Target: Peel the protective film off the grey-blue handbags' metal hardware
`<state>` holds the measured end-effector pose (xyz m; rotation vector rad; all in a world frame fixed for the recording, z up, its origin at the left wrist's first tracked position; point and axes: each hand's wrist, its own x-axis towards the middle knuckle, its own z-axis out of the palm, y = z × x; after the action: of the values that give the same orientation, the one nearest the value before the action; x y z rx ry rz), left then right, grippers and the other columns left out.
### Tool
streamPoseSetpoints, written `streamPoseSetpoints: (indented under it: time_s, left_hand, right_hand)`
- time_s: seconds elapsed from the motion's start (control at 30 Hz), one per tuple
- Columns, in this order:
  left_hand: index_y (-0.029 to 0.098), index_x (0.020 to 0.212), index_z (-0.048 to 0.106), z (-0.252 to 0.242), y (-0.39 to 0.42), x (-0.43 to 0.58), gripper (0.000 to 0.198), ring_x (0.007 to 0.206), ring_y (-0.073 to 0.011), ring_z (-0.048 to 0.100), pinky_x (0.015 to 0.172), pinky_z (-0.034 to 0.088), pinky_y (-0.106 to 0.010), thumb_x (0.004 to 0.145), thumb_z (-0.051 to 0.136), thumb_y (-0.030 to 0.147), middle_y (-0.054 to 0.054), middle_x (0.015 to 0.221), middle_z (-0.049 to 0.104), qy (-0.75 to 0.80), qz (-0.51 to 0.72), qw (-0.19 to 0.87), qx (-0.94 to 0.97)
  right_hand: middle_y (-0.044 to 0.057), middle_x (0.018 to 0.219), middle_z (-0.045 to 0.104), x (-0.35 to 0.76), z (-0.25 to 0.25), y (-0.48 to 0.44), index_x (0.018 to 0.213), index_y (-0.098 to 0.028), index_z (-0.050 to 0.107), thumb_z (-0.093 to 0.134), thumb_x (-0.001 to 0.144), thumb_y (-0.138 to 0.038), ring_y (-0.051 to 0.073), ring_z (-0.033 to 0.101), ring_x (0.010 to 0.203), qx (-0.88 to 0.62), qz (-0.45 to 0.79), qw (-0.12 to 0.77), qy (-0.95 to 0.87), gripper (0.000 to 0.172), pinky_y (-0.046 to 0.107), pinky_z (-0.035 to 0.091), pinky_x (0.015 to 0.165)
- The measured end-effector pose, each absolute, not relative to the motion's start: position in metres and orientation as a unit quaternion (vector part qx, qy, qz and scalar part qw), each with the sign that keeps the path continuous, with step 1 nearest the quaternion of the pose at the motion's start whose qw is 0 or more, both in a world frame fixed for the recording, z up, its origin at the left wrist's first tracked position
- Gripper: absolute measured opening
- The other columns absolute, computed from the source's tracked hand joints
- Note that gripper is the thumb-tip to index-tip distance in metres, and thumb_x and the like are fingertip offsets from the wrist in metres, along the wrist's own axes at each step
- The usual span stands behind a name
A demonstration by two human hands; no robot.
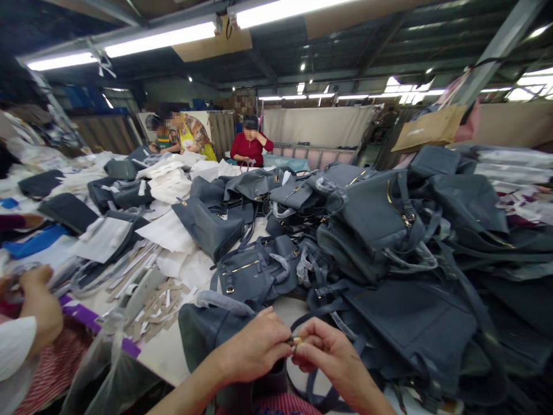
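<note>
My left hand (254,346) and my right hand (326,351) meet low in the middle of the head view, fingertips almost touching. Both are closed in a pinch on a small dark piece with gold-coloured metal (296,340), probably bag hardware; its exact kind is too small to make out. Beneath and behind my left hand stands a dark blue-grey bag (199,328) with a wrapped handle, partly hidden by my forearm. A dark strap (307,383) curves below my right hand. Just beyond lies another blue-grey bag (244,274) with a gold zip.
Blue-grey bags (415,311) are heaped high on the right. Cardboard strips (162,302) and white paper sheets (168,230) cover the table at left. A co-worker's hand (37,282) is at the left edge. Across the table sits a person in red (253,147); others stand farther left.
</note>
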<state>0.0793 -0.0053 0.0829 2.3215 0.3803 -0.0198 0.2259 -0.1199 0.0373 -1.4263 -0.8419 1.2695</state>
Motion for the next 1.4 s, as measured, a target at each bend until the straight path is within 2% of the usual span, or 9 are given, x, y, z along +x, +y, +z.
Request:
streamPoseSetpoints:
  time_s: [0.23,0.4,0.77,0.87,1.0,1.1,1.2,1.3,1.4]
  left_hand:
    - [0.019,0.061,0.054,0.069,-0.005,0.082,0.032,0.070,-0.0133,0.060,0.114,0.020,-0.040,0.091,0.044,0.021,0.005,0.064,0.061,0.196,0.043,0.503,0.841]
    - [0.019,0.060,0.057,0.064,-0.007,0.086,0.031,0.069,-0.0129,0.064,0.116,0.017,-0.039,0.089,0.046,0.022,0.006,0.062,0.065,0.214,0.071,0.531,0.817]
    - [0.017,0.071,0.062,0.046,-0.029,0.100,0.024,0.081,-0.0201,0.064,0.108,0.035,-0.046,0.087,0.046,0.012,-0.006,0.076,0.067,0.279,0.073,0.307,0.907]
    - [0.018,0.065,0.060,0.043,-0.029,0.103,0.022,0.075,-0.0180,0.063,0.108,0.035,-0.045,0.085,0.050,0.013,-0.003,0.069,0.066,0.281,0.080,0.338,0.895]
    - [0.018,0.055,0.055,0.049,-0.023,0.101,0.031,0.068,-0.0134,0.062,0.112,0.030,-0.041,0.085,0.052,0.015,0.003,0.057,0.060,0.283,0.106,0.439,0.846]
    - [0.018,0.053,0.058,0.051,-0.022,0.099,0.031,0.067,-0.0117,0.061,0.113,0.027,-0.040,0.084,0.053,0.012,0.004,0.059,0.062,0.277,0.119,0.455,0.838]
    - [0.018,0.055,0.061,0.047,-0.026,0.100,0.030,0.071,-0.0121,0.063,0.112,0.031,-0.040,0.084,0.057,0.012,0.003,0.063,0.066,0.264,0.117,0.431,0.855]
    - [0.018,0.069,0.069,0.036,-0.031,0.107,0.021,0.082,-0.0180,0.067,0.109,0.037,-0.043,0.087,0.057,0.016,-0.003,0.076,0.073,0.227,0.112,0.368,0.895]
    - [0.016,0.109,0.068,0.025,-0.037,0.115,0.029,0.105,-0.0282,0.065,0.103,0.045,-0.045,0.084,0.054,0.013,-0.014,0.109,0.072,0.169,0.145,0.320,0.921]
  right_hand:
    - [0.008,0.080,0.075,0.227,0.025,-0.123,0.080,-0.017,0.066,0.064,0.075,-0.067,0.021,0.071,0.075,-0.588,0.509,0.578,-0.249,0.050,0.031,0.055,0.066]
    - [0.009,0.090,0.074,0.223,0.028,-0.123,0.086,-0.018,0.070,0.069,0.074,-0.063,0.021,0.069,0.079,-0.587,0.486,0.585,-0.278,0.046,0.029,0.054,0.064]
    - [-0.008,0.049,0.043,0.210,0.053,-0.118,0.063,-0.019,0.051,0.065,0.074,-0.066,0.006,0.036,0.041,-0.608,0.457,0.577,-0.296,0.050,0.019,0.028,0.042]
    - [-0.008,0.049,0.044,0.220,0.072,-0.128,0.066,-0.020,0.048,0.061,0.079,-0.062,0.005,0.034,0.040,-0.541,0.509,0.598,-0.303,0.045,0.019,0.029,0.043]
    - [-0.003,0.047,0.052,0.262,0.043,-0.154,0.062,-0.022,0.049,0.048,0.087,-0.053,0.011,0.046,0.040,-0.701,0.444,0.397,-0.392,0.039,0.022,0.036,0.042]
    - [0.005,0.078,0.073,0.283,0.002,-0.170,0.075,-0.025,0.065,0.060,0.076,-0.032,0.021,0.069,0.069,-0.792,0.185,0.244,-0.528,0.009,0.026,0.051,0.057]
    - [0.005,0.083,0.076,0.282,-0.009,-0.163,0.077,-0.028,0.066,0.054,0.084,-0.033,0.023,0.072,0.072,-0.813,0.035,0.204,-0.544,0.016,0.029,0.055,0.061]
    - [0.009,0.110,0.074,0.265,0.016,-0.128,0.097,-0.025,0.069,0.041,0.091,-0.032,0.024,0.071,0.097,-0.771,0.025,0.270,-0.576,0.029,0.035,0.057,0.082]
    - [0.011,0.143,0.054,0.241,0.048,-0.081,0.138,-0.019,0.048,0.045,0.089,-0.029,0.024,0.051,0.130,-0.702,0.139,0.340,-0.610,0.051,0.040,0.042,0.108]
